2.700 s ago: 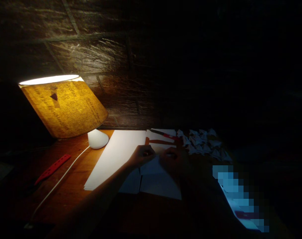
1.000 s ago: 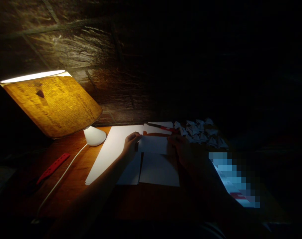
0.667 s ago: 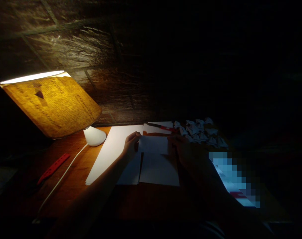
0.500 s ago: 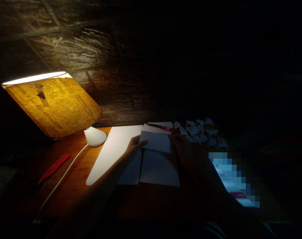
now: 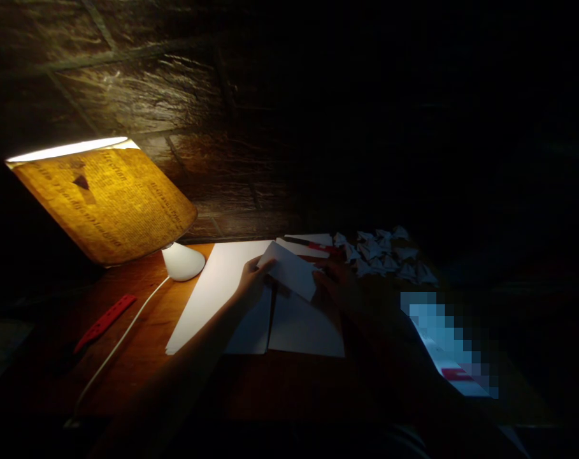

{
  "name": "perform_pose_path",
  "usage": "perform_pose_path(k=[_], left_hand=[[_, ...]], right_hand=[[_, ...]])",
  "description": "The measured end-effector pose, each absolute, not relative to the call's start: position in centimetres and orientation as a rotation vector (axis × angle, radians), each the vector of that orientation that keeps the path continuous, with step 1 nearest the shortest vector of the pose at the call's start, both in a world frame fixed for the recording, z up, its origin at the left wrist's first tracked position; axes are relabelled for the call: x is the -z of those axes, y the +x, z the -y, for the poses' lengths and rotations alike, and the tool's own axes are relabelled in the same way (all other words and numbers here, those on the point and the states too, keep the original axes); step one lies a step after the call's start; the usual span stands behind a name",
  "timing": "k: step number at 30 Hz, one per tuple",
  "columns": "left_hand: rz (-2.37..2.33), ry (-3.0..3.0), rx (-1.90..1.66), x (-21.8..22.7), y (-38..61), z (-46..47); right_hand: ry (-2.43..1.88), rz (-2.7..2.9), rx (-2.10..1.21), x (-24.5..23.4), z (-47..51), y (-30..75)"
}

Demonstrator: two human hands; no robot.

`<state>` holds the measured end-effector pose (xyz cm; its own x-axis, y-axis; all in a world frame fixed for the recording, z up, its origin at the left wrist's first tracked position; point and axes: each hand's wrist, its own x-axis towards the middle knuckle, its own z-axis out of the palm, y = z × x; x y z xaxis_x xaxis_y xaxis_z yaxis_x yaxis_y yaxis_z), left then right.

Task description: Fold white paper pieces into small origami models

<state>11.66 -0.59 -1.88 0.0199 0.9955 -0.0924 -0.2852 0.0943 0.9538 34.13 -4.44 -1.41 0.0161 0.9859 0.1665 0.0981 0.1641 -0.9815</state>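
A small white sheet of paper [image 5: 290, 268] is held in the air between both hands, tilted with its right side lower. My left hand [image 5: 257, 277] pinches its left corner, thumb on top. At the right edge, my right hand [image 5: 334, 284] grips the paper; its fingers are dim in shadow. Below them lies a larger white sheet [image 5: 306, 328] on the wooden table. To its left spreads a stack of white paper [image 5: 222, 280], partly covered by my left forearm.
A lit lamp [image 5: 107, 204] with a printed shade stands at left, its white cord [image 5: 121, 341] crossing the table. A red-handled tool [image 5: 105, 324] lies nearby. Several folded paper pieces [image 5: 385, 255] and a red and black tool [image 5: 308, 244] lie behind. A glowing screen [image 5: 442, 357] is at right.
The small sheet has been turned clockwise, so its right side now slopes down. Both hands have shifted slightly with it and still hold it.
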Motion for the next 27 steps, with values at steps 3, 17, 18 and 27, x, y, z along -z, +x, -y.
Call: perform_pose_path(k=[3,17,18,27], left_hand=[[-1.03,0.99,-1.32,2.02,11.69,0.51],[-0.956,1.222,-1.114,1.55,11.85,1.42],[-0.96,1.221,-1.118,1.54,11.86,1.43],[-1.011,1.202,-1.206,1.35,12.01,1.27]], right_hand=[[-1.188,1.445,-0.958,1.57,4.58,34.04],[-1.179,1.494,-0.981,1.48,4.82,34.02],[-1.182,1.481,-0.968,1.43,4.88,34.0],[-1.129,1.45,-0.983,1.17,5.23,33.91]])
